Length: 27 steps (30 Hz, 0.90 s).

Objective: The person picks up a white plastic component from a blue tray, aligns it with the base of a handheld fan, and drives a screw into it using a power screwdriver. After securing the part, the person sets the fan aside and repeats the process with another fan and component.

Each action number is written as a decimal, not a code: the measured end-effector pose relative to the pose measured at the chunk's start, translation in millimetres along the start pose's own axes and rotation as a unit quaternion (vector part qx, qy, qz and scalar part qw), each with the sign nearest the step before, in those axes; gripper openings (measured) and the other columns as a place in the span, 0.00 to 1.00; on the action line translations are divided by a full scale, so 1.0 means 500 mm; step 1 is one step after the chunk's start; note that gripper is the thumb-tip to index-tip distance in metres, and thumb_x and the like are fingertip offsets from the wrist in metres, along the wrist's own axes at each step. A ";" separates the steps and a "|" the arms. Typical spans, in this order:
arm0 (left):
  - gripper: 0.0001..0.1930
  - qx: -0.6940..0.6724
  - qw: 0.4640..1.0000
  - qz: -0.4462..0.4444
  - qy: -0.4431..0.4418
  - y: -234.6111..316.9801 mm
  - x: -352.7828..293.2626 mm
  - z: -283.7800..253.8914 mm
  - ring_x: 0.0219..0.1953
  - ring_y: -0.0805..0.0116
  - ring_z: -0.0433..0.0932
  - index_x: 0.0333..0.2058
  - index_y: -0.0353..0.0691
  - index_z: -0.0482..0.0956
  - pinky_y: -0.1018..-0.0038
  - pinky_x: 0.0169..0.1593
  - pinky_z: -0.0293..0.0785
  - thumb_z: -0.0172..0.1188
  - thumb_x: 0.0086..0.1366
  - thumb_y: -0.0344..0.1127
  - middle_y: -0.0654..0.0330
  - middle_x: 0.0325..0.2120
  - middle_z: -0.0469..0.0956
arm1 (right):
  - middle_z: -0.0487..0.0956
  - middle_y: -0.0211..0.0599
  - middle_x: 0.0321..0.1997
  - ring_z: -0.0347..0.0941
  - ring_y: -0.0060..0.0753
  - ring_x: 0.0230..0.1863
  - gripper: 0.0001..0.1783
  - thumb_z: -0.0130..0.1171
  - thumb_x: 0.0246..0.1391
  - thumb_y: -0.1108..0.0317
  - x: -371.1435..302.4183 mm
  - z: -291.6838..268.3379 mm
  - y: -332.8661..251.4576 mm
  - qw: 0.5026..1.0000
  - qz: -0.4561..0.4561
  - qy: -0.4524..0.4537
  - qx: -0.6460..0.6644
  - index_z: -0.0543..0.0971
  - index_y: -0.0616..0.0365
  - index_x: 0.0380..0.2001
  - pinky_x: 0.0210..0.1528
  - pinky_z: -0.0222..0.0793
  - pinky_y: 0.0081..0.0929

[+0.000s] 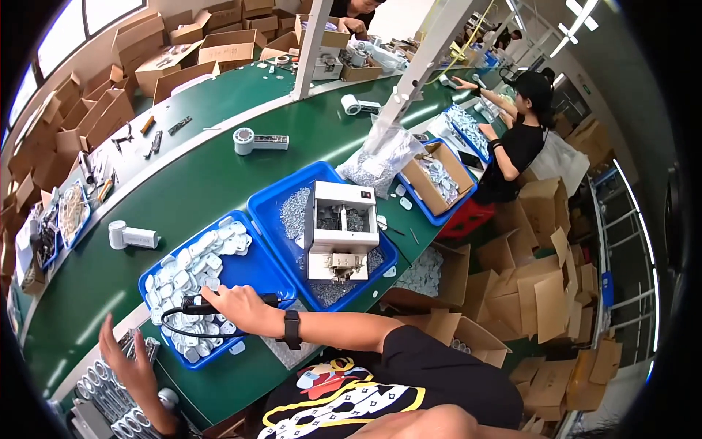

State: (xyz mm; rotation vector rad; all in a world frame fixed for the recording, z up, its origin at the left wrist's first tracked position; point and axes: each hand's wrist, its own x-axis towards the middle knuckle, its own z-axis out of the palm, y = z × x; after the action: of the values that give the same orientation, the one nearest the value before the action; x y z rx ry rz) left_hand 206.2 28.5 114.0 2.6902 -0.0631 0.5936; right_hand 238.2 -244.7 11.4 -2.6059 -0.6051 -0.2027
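Observation:
My right hand (247, 309), with a dark band on its wrist, is wrapped around a black electric screwdriver (196, 305). The tool lies nearly level over a blue tray (267, 274), its cord looping down at the left end and its tip pointing right. Many pale, rounded plastic covers (175, 287) fill the left part of that tray. My left hand (130, 366) is raised at the lower left with its fingers spread, holding nothing. Close by it stand rows of grey-white housings with round ends (95, 380), partly hidden by the hand and forearm.
A white screw-feeding machine (344, 227) sits in a second blue tray (292, 179) among loose screws. Handheld device bodies (256, 141) lie on the green belt (197, 179). At the right a co-worker (521, 139) reaches over the line; cardboard boxes (545, 293) stand behind.

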 end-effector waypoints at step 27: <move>0.25 -0.523 0.833 -0.164 0.079 0.016 -0.412 0.007 0.50 0.58 0.76 0.61 0.31 0.67 0.62 0.61 0.69 0.54 0.74 0.42 0.51 0.48 0.76 | 0.82 0.50 0.39 0.81 0.57 0.35 0.30 0.65 0.45 0.78 -0.053 -0.182 -0.067 0.949 -0.005 0.156 0.275 0.70 0.57 0.54 0.33 0.78 0.39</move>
State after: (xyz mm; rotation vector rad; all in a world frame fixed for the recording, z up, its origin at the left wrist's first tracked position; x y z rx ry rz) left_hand 19.1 11.9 28.6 1.5267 0.0964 0.4658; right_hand 196.0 -270.3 98.9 -1.9796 -0.4767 -0.3801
